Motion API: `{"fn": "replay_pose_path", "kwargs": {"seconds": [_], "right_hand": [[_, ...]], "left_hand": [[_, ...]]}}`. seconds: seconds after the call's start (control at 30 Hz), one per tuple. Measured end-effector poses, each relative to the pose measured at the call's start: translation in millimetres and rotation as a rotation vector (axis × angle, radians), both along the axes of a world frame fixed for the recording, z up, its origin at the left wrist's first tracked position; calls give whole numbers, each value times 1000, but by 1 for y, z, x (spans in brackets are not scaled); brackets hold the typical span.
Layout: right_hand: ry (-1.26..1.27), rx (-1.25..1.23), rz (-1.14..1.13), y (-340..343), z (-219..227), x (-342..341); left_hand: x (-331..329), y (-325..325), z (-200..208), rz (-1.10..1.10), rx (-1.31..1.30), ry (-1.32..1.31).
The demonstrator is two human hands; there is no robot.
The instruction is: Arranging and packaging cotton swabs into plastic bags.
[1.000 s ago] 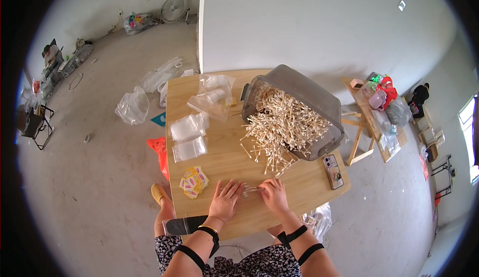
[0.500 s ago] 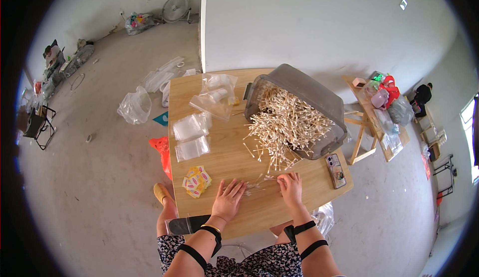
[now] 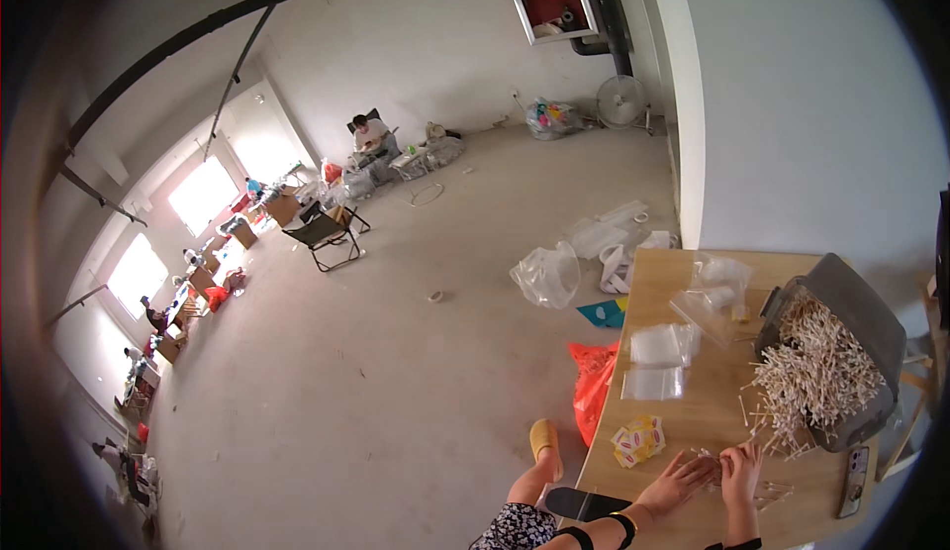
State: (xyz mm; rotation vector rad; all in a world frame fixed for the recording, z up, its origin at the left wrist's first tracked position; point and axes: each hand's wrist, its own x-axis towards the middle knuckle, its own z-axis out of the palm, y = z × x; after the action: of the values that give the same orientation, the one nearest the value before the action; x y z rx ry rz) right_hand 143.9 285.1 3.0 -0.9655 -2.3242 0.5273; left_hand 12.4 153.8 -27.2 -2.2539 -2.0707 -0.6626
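A heap of cotton swabs (image 3: 816,372) spills out of a tipped grey plastic bin (image 3: 851,288) onto the wooden table (image 3: 643,510). At the near side of the table, my left hand (image 3: 678,483) lies low with its fingers stretched out, their tips touching my right hand. My right hand (image 3: 740,473) is closed in a pinch over a few swabs, which the fingers mostly hide. Several loose swabs (image 3: 774,494) lie just right of it. Left of my hands is a small pile of yellow-and-white paper labels (image 3: 638,441).
Clear plastic bags (image 3: 658,362) lie flat on the table's left side. A phone (image 3: 853,481) rests near its right edge. An orange-red bag (image 3: 592,382) hangs by the left edge. Plastic sheeting (image 3: 549,275) and a folding chair (image 3: 325,235) stand on the floor; people sit farther back.
The head view has swung left, so table and hands now appear lower right. My hands have come together; earlier they were apart with swabs between them.
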Motion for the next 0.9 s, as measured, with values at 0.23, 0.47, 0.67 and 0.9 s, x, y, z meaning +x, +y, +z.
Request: {"fn": "replay_pose_path", "kwargs": {"seconds": [0.23, 0.47, 0.67, 0.9], "right_hand": [[23, -9, 77, -1, -2, 0], [-46, -47, 65, 5, -23, 30], [101, -53, 29, -6, 15, -1], [55, -18, -7, -14, 7, 30]], "left_hand": [[2, -4, -5, 135, 18, -84], [3, 13, 34, 118, 57, -281], [-21, 2, 28, 91, 76, -325], [-6, 3, 16, 31, 19, -294]]}}
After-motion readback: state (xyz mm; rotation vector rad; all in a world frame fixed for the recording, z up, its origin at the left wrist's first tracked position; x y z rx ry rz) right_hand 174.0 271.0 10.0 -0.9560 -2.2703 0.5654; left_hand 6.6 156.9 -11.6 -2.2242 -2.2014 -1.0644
